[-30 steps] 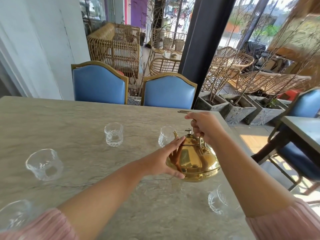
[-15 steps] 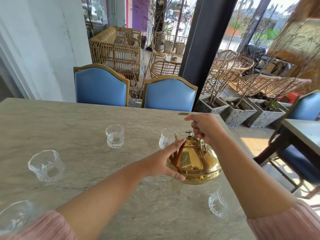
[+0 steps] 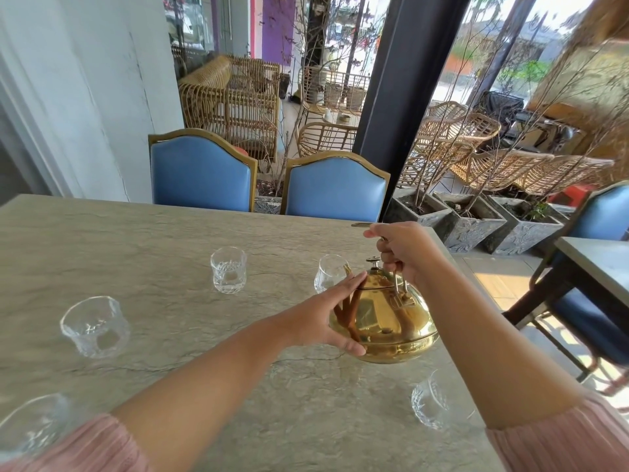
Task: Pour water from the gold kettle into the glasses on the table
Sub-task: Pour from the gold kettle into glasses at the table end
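The gold kettle [image 3: 391,321] is held just above the grey stone table [image 3: 143,253], tilted away from me. My right hand [image 3: 405,248] grips its top handle. My left hand [image 3: 326,318] lies flat against the kettle's left side, fingers spread. The spout points at a clear glass [image 3: 328,272] right behind it. A second glass [image 3: 228,270] stands left of that one. Further glasses sit at the left [image 3: 96,327], near left edge [image 3: 32,425] and under my right forearm [image 3: 429,400]. No water stream shows.
Two blue padded chairs [image 3: 335,187] stand at the table's far side, another [image 3: 602,212] at the right by a second table [image 3: 599,257]. Stone planters [image 3: 469,219] and rattan furniture lie beyond a black pillar [image 3: 405,97]. The table's right edge runs close to the kettle.
The hands and kettle hold nearly the same pose; the kettle has tipped slightly further toward the glass behind it. The view has shifted a little.
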Motion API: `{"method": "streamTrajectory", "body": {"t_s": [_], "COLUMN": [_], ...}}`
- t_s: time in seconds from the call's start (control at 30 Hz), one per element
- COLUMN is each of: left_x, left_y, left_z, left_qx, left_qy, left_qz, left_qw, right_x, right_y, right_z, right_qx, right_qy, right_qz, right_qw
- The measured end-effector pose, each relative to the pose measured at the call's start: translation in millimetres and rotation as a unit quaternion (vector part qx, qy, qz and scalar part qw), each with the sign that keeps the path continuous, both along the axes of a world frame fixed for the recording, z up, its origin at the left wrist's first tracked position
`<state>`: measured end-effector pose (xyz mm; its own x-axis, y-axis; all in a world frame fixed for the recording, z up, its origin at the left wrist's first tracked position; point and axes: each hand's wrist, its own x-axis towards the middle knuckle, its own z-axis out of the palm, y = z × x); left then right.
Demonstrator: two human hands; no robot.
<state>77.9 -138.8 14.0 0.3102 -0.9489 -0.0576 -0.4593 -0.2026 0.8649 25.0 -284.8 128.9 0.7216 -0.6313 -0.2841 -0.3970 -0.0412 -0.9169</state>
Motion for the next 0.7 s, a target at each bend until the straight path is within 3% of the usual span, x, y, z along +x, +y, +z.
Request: {"method": "streamTrajectory", "body": {"t_s": [0.7], "left_x": [-2.2], "left_y": [-0.7], "left_z": [5.2], "left_qx": [-0.005], "left_qy": [0.011], "left_qz": [0.005], "left_qw": [1.000], "right_x": [4.3], "right_y": [-2.1], "right_z": [6.2], "right_qx": [-0.016], "right_qy": [0.019], "right_qz": [0.003], "right_qw": [1.000]}}
